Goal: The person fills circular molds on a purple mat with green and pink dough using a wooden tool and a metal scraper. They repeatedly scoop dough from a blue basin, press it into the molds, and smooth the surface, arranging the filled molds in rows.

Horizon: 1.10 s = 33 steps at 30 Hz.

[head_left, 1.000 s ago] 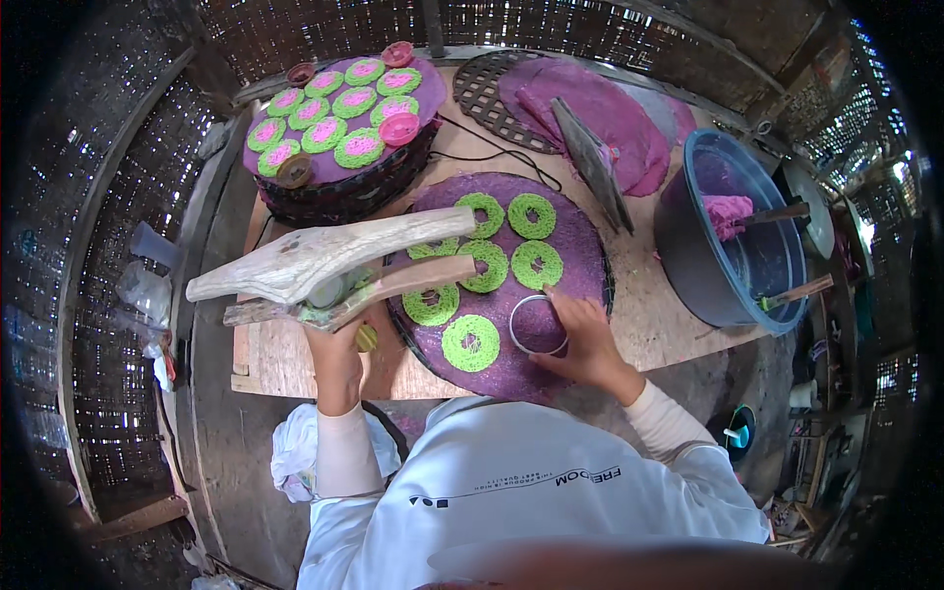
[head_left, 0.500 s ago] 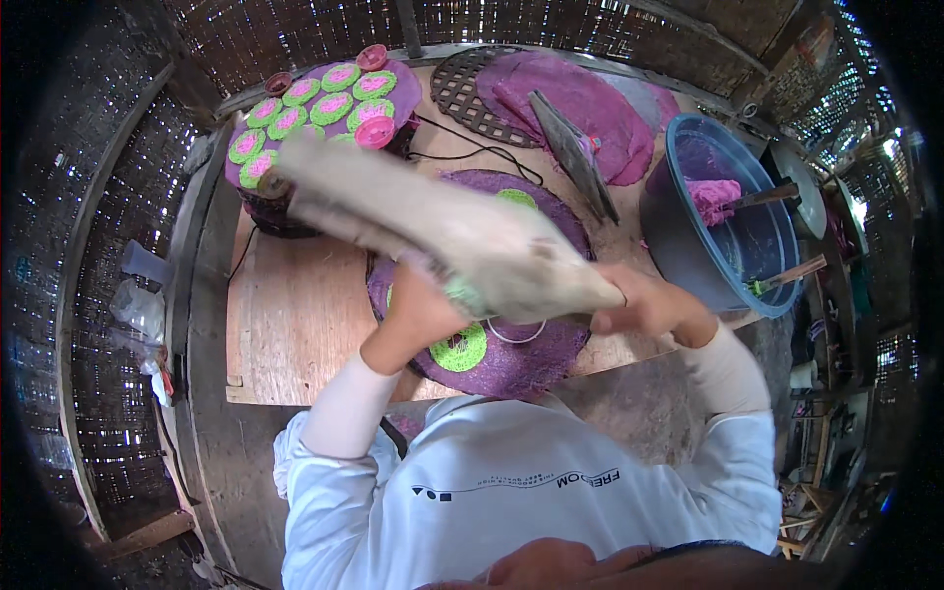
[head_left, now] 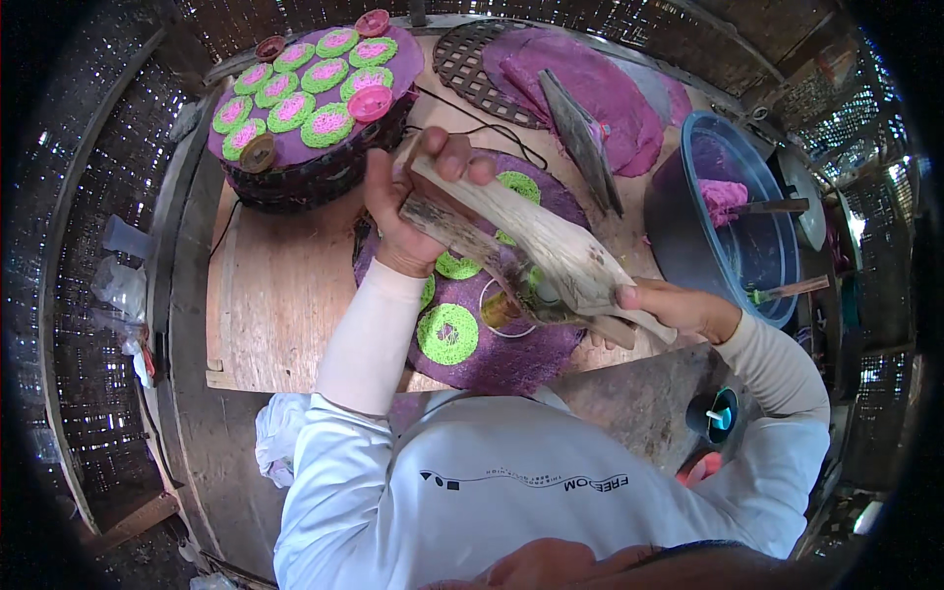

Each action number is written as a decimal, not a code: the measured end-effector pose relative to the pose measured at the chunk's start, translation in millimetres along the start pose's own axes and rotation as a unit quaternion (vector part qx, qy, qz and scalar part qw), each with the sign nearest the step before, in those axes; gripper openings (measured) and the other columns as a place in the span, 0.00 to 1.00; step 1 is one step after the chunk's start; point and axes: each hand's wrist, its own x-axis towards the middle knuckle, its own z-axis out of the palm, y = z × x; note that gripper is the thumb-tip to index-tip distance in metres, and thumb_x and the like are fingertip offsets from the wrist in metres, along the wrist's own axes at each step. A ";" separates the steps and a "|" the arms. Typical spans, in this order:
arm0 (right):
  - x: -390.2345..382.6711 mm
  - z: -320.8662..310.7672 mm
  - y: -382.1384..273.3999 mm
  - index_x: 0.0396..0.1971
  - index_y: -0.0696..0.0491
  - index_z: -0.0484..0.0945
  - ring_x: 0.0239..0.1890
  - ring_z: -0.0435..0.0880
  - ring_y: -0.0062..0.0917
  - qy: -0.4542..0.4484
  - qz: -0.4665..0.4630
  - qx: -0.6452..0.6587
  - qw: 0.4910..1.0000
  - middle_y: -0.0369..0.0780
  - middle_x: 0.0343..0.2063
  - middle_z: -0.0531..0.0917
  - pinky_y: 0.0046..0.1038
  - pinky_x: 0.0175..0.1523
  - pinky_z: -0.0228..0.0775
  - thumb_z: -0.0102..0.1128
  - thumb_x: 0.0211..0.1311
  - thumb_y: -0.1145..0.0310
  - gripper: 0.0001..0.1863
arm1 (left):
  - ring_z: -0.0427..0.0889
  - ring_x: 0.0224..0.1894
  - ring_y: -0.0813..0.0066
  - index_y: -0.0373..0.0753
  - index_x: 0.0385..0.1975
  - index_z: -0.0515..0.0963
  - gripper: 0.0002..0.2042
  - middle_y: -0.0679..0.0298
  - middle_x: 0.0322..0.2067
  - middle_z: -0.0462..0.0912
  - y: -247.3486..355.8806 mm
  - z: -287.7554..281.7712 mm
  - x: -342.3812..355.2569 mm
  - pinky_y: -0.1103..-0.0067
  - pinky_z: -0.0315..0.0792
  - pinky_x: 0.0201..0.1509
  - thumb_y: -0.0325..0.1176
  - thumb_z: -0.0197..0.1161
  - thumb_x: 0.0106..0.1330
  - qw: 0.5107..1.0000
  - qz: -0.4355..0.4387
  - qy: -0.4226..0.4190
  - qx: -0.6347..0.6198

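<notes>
A wooden press [head_left: 551, 231] made of two long levers is held slantwise over a round purple mat [head_left: 536, 362]. My left hand [head_left: 408, 211] is wrapped around its far left end, fingers curled over the upper lever. At the near right end, my right hand [head_left: 683, 307] grips the levers. Green stringy dough lies in flat rounds [head_left: 448, 332] on the mat, several of them partly covered by the press and my left arm. Beneath the levers a thin pale ring [head_left: 509, 335] shows, with something yellowish inside it that I cannot make out.
At the far left, a purple-topped round stand [head_left: 315, 167] carries green-and-pink rounds and small cups [head_left: 371, 103]. A dark paddle-like board [head_left: 580, 143] leans near purple sheets [head_left: 610, 108]. On the right stands a big tub [head_left: 678, 211] with pink dough [head_left: 721, 197]. A black cord [head_left: 482, 125] crosses the table.
The press has swung toward the right and nearer my body. My left hand has moved from beneath it to its far end. My right hand has shifted slightly right.
</notes>
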 end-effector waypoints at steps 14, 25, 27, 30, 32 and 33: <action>48.4 -1.1 22.9 0.27 0.61 0.78 0.26 0.76 0.25 0.126 -0.027 -0.177 0.976 0.42 0.19 0.77 0.26 0.32 0.67 0.37 0.51 0.30 0.42 | 0.66 0.26 0.69 0.44 0.17 0.66 0.16 0.68 0.14 0.66 1.2 -39.2 -38.9 0.75 0.62 0.35 0.48 0.47 0.60 0.986 -0.004 0.164 -0.035; 17.6 -5.6 8.5 0.19 0.61 0.79 0.22 0.78 0.28 0.161 0.053 -0.205 0.964 0.43 0.15 0.76 0.28 0.28 0.68 0.36 0.45 0.26 0.46 | 0.68 0.25 0.70 0.46 0.13 0.65 0.16 0.71 0.12 0.66 -25.8 -45.4 -47.6 0.75 0.65 0.33 0.44 0.47 0.60 0.964 -0.006 0.257 -0.071; 17.3 -10.4 9.3 0.14 0.59 0.78 0.18 0.77 0.27 0.190 0.040 -0.233 0.953 0.42 0.11 0.74 0.29 0.25 0.66 0.37 0.44 0.25 0.45 | 0.68 0.24 0.70 0.46 0.12 0.64 0.16 0.71 0.11 0.66 -28.8 -47.1 -43.7 0.75 0.64 0.32 0.44 0.47 0.61 0.963 -0.003 0.256 -0.081; 15.4 -6.3 -9.0 0.06 0.57 0.73 0.13 0.72 0.25 0.227 0.059 -0.303 0.924 0.38 0.06 0.69 0.29 0.20 0.62 0.39 0.42 0.24 0.44 | 0.67 0.23 0.71 0.46 0.11 0.63 0.17 0.71 0.10 0.65 -22.4 -57.5 -42.0 0.77 0.64 0.31 0.44 0.48 0.60 0.971 -0.010 0.226 -0.074; 22.8 -7.4 -4.6 0.03 0.56 0.70 0.11 0.69 0.23 0.242 0.058 -0.306 0.919 0.37 0.05 0.67 0.29 0.18 0.59 0.40 0.41 0.25 0.42 | 0.66 0.21 0.72 0.46 0.10 0.63 0.17 0.72 0.09 0.64 -14.8 -60.2 -39.9 0.78 0.63 0.30 0.44 0.49 0.60 0.976 -0.006 0.211 -0.060; 27.0 -7.6 -2.1 0.02 0.55 0.68 0.10 0.67 0.22 0.249 0.058 -0.308 0.917 0.36 0.04 0.66 0.28 0.17 0.57 0.41 0.41 0.25 0.42 | 0.65 0.21 0.73 0.47 0.10 0.63 0.17 0.72 0.08 0.63 -10.5 -60.7 -39.9 0.78 0.63 0.30 0.45 0.49 0.60 0.978 -0.003 0.203 -0.053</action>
